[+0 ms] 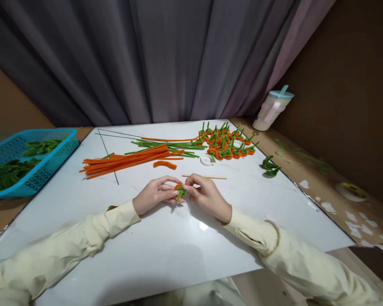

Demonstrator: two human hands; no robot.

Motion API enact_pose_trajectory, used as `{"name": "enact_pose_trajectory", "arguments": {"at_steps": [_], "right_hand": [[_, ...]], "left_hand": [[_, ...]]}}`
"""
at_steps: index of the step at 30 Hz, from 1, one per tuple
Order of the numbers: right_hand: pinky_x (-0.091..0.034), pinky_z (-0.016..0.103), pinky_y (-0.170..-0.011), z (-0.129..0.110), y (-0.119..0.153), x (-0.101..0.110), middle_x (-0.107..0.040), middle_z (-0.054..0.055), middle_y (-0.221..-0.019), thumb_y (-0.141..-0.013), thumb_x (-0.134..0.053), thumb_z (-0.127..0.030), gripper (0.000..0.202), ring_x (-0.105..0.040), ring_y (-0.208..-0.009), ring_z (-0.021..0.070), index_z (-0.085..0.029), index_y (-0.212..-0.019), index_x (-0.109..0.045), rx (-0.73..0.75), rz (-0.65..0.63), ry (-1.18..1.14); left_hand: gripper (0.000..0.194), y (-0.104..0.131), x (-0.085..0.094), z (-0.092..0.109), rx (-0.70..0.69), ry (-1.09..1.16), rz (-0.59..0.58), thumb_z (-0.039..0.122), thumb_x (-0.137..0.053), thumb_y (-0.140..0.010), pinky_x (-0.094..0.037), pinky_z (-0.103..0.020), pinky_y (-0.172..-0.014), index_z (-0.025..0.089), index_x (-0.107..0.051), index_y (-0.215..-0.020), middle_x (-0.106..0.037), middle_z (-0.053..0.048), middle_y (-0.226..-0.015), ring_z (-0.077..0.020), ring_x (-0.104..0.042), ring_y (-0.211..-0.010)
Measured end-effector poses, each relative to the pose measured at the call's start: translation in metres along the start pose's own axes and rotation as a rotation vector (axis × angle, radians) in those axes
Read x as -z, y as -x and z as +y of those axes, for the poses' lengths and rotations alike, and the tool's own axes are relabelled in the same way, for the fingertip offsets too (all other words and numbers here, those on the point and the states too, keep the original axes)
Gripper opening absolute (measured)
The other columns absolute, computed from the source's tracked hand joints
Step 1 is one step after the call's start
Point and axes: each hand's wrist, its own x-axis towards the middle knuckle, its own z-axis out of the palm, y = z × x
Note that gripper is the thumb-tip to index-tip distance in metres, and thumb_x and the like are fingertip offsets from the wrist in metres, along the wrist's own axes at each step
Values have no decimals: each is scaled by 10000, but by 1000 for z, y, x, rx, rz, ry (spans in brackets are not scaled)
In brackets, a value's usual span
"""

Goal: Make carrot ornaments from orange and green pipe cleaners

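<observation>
Between my two hands is a small orange and green pipe-cleaner piece [180, 193], low over the white tabletop. My left hand [158, 194] grips it between thumb and fingers. From the other side, the fingertips of my right hand [207, 196] pinch at its edge; the exact spot they hold is partly hidden. Just beyond my hands lie a short bent orange pipe cleaner [165, 165] and a thin wooden stick [206, 177]. A bundle of orange pipe cleaners [124, 161] lies over green pipe cleaners [175, 145] farther back.
Many finished orange pieces with green stems [228, 142] cluster at the back right, near a white tape ring [207, 160]. Dark green curled pieces [270, 166] lie right. A blue basket [55, 163] holds green leaves. A tumbler [272, 108] and paper scraps [354, 221] flank the right edge.
</observation>
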Motion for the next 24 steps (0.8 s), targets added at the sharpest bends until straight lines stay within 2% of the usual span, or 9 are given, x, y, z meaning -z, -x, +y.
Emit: {"name": "enact_pose_trajectory", "arguments": {"at_steps": [4,6,8,11,12,14,18,21,24], "right_hand": [[-366,224,-549,-3,-1,2,-502,-4,-668,-830,-464,-228,128,-454,-612,116,-181,-711,-476,-28,-54,36],[-361,225,-561,-3,-1,2,-510,-6,-660,-818,-465,-206,113,-453,-611,115,-173,-712,-485,-42,-82,64],[-356,224,-566,-3,-1,1,-517,-7,-654,-806,-468,-189,105,-453,-608,113,-169,-705,-490,-42,-90,81],[-353,219,-563,-1,-1,0,-511,-12,-641,-796,-467,-183,108,-449,-602,111,-169,-692,-491,-24,-71,89],[-354,218,-564,-1,-1,-1,-511,-13,-642,-794,-467,-181,108,-448,-602,110,-169,-689,-491,-18,-62,89],[-358,218,-568,0,-1,-2,-514,-12,-645,-786,-469,-170,106,-451,-603,109,-170,-683,-491,-13,-49,87],[-353,218,-560,1,-1,-4,-514,-17,-609,-765,-469,-131,117,-446,-577,104,-170,-655,-483,-46,-72,94],[-344,213,-548,3,-1,-4,-521,-22,-587,-742,-476,-108,118,-442,-560,99,-169,-641,-489,-89,-88,93],[-347,212,-544,4,-2,-4,-539,-16,-584,-730,-485,-108,117,-455,-561,101,-165,-629,-500,-130,-77,77]], "left_hand": [[384,2,-1,3,-45,-29,-52,371,-657,-740,-517,-315,-674,200,-366,-924,-670,-28,-778,-204,-676,-748],[293,4,-2,5,-82,-177,-65,398,-555,-810,-502,-290,-617,203,-357,-903,-642,-21,-757,-186,-657,-711],[193,6,-4,7,-189,-507,-12,383,-424,-876,-469,-281,-601,193,-395,-865,-600,-19,-734,-169,-612,-691],[268,6,-7,12,-418,-1111,101,313,-283,-919,-412,-302,-673,176,-447,-757,-539,-37,-751,-175,-534,-744],[296,6,-8,13,-456,-1254,105,296,-255,-924,-397,-302,-678,176,-452,-738,-527,-41,-757,-178,-518,-751],[323,6,-10,14,-438,-1421,72,279,-212,-931,-376,-289,-631,180,-453,-741,-518,-37,-743,-173,-505,-711],[290,5,-10,12,-290,-1498,-23,260,-210,-931,-327,-275,-544,193,-442,-771,-526,-13,-717,-161,-499,-612],[255,4,-8,7,-285,-1461,-98,248,-225,-922,-313,-277,-530,199,-432,-780,-542,-13,-737,-165,-506,-596],[268,3,-6,3,-299,-1397,-111,289,-206,-931,-318,-275,-539,205,-427,-804,-543,-10,-726,-169,-515,-584]]}}
